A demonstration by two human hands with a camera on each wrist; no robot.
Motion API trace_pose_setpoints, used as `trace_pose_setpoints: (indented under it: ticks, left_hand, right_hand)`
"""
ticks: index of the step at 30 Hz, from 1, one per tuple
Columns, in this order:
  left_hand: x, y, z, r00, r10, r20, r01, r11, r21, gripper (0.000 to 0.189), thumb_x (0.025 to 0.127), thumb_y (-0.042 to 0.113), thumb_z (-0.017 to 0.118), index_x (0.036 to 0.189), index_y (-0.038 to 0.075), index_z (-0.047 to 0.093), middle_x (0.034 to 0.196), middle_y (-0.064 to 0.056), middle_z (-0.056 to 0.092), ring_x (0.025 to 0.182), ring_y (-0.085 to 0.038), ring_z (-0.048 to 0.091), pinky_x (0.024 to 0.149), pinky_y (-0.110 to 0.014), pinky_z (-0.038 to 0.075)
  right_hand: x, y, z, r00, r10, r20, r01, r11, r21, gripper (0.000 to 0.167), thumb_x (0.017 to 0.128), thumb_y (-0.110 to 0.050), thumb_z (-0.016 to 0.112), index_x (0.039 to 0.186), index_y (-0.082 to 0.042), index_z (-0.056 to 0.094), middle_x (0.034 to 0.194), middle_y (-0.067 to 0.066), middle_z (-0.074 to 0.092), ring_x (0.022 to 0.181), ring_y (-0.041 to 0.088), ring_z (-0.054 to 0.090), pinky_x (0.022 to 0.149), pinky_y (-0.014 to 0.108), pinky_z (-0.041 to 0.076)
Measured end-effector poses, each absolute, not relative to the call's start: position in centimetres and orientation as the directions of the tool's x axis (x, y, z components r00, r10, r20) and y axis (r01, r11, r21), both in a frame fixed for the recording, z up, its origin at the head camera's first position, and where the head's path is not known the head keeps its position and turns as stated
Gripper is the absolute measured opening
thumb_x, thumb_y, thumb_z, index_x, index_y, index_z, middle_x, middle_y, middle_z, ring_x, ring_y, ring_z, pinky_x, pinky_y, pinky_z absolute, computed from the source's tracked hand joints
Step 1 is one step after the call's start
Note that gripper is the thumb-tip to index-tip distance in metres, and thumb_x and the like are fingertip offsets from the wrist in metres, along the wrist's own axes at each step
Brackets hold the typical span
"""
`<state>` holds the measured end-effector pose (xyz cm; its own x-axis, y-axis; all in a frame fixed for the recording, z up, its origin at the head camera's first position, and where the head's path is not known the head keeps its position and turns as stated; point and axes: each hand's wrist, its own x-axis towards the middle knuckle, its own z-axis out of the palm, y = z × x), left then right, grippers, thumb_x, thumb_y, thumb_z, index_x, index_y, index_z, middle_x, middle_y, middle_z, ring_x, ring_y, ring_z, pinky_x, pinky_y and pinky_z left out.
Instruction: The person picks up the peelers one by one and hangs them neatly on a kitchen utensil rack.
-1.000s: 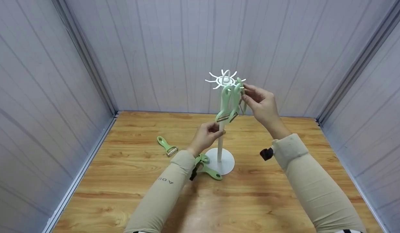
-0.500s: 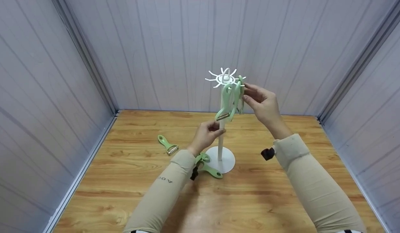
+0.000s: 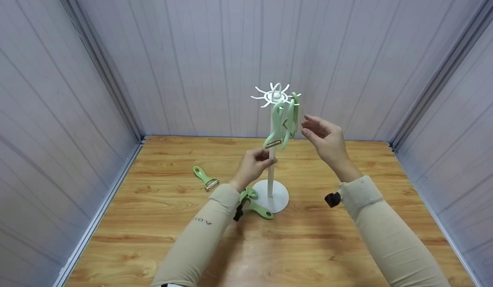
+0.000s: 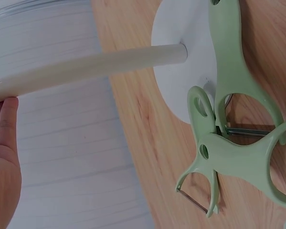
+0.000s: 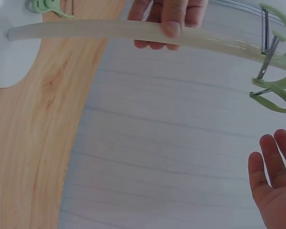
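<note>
A white stand with a pole (image 3: 271, 179), a round base (image 3: 281, 199) and a ring of hooks (image 3: 270, 97) stands upright. My left hand (image 3: 251, 168) grips the pole partway up, fingers and thumb around it in the right wrist view. Three light green peelers hang from hooks on the stand's right side, among them a front peeler (image 3: 277, 123) with its blade end downward. Just right of them, apart from the peelers, is my right hand (image 3: 328, 139), holding nothing, its fingers extended in the right wrist view.
Several green peelers lie overlapping by the base, including one peeler (image 4: 228, 52) partly over it; my left wrist hides some in the head view. Another peeler (image 3: 205, 178) lies apart to the left on the wooden table (image 3: 162, 223). Pale panels (image 3: 206, 59) enclose the table.
My right hand has let go of the rightmost hanging peeler and drawn back slightly right and down. The hanging peelers have swung a little. My left hand stays on the pole.
</note>
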<state>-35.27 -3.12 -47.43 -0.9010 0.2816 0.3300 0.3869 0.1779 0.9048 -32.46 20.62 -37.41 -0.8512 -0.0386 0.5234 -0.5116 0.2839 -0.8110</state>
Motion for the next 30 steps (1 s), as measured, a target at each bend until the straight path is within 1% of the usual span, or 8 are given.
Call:
trace_pose_setpoints:
  ticks: [3,13,16,20,23,25,28,30]
  left_hand:
    - [-35.2,-3.1,-47.4,-0.899,0.283,0.333,0.391,0.178,0.903,0.019,0.099,0.011,0.081,0.111,-0.004,0.078,0.106,-0.017,0.080,0.094,-0.015,0.074,0.088,-0.030,0.063]
    - [-34.9,-3.4,-46.9,-0.916,0.271,0.297,0.353,0.187,0.917,0.016,0.099,0.010,0.080,0.110,-0.002,0.079,0.105,-0.015,0.079,0.094,-0.015,0.074,0.088,-0.030,0.062]
    - [-34.7,-3.6,-46.5,-0.918,0.282,0.279,0.336,0.178,0.925,0.018,0.099,0.007,0.079,0.114,-0.004,0.078,0.108,-0.017,0.079,0.099,-0.021,0.075,0.091,-0.033,0.063]
    - [-34.4,-4.1,-46.4,-0.915,0.301,0.267,0.325,0.164,0.931,0.030,0.099,0.003,0.078,0.128,-0.004,0.075,0.120,-0.022,0.078,0.112,-0.032,0.076,0.098,-0.037,0.063]
    - [-34.1,-4.8,-46.7,-0.922,0.296,0.248,0.308,0.176,0.935,0.037,0.099,0.006,0.079,0.134,-0.003,0.072,0.127,-0.024,0.075,0.118,-0.038,0.075,0.100,-0.040,0.063]
    - [-33.9,-5.4,-47.0,-0.928,0.295,0.229,0.293,0.195,0.936,0.040,0.099,0.008,0.080,0.136,-0.003,0.071,0.129,-0.024,0.074,0.120,-0.039,0.074,0.100,-0.041,0.063]
    - [-33.5,-6.4,-47.7,-0.932,0.307,0.194,0.271,0.232,0.934,0.041,0.099,0.009,0.080,0.137,-0.003,0.070,0.130,-0.024,0.073,0.121,-0.039,0.073,0.101,-0.043,0.063]
    - [-33.2,-7.0,-48.1,-0.928,0.328,0.175,0.267,0.261,0.928,0.041,0.099,0.009,0.080,0.137,-0.003,0.070,0.131,-0.023,0.073,0.121,-0.039,0.072,0.102,-0.044,0.062]
  right_hand:
    - [-32.2,20.9,-38.4,-0.856,-0.039,0.516,-0.504,0.293,-0.813,0.038,0.101,0.001,0.073,0.139,0.006,0.069,0.124,0.026,0.075,0.103,-0.002,0.072,0.093,0.015,0.058]
    - [-31.8,21.1,-41.5,-0.875,-0.036,0.483,-0.472,0.291,-0.832,0.035,0.101,0.001,0.074,0.135,0.009,0.070,0.124,0.033,0.073,0.099,-0.003,0.071,0.088,0.013,0.057]
    - [-31.6,20.8,-42.1,-0.886,-0.039,0.462,-0.452,0.293,-0.843,0.035,0.102,-0.001,0.074,0.136,0.008,0.070,0.123,0.028,0.075,0.099,-0.003,0.072,0.089,0.013,0.058]
    - [-31.2,20.4,-43.0,-0.904,-0.061,0.424,-0.422,0.296,-0.857,0.038,0.102,-0.005,0.075,0.138,0.005,0.070,0.124,0.024,0.075,0.100,-0.001,0.072,0.091,0.015,0.058]
    - [-31.0,20.0,-43.8,-0.916,-0.073,0.394,-0.397,0.304,-0.866,0.040,0.101,-0.006,0.077,0.140,0.002,0.070,0.125,0.023,0.075,0.106,0.009,0.073,0.093,0.017,0.059]
    - [-30.9,19.8,-44.4,-0.925,-0.075,0.372,-0.377,0.305,-0.875,0.042,0.100,-0.005,0.079,0.141,0.001,0.070,0.126,0.022,0.075,0.112,0.021,0.074,0.094,0.019,0.059]
    - [-30.8,19.4,-45.3,-0.936,-0.087,0.341,-0.351,0.309,-0.884,0.046,0.098,-0.007,0.081,0.141,0.002,0.069,0.129,0.023,0.074,0.121,0.038,0.071,0.097,0.020,0.058]
    - [-30.8,19.1,-45.8,-0.941,-0.101,0.323,-0.338,0.305,-0.890,0.049,0.097,-0.008,0.082,0.142,0.002,0.067,0.132,0.023,0.073,0.125,0.043,0.068,0.099,0.022,0.058]
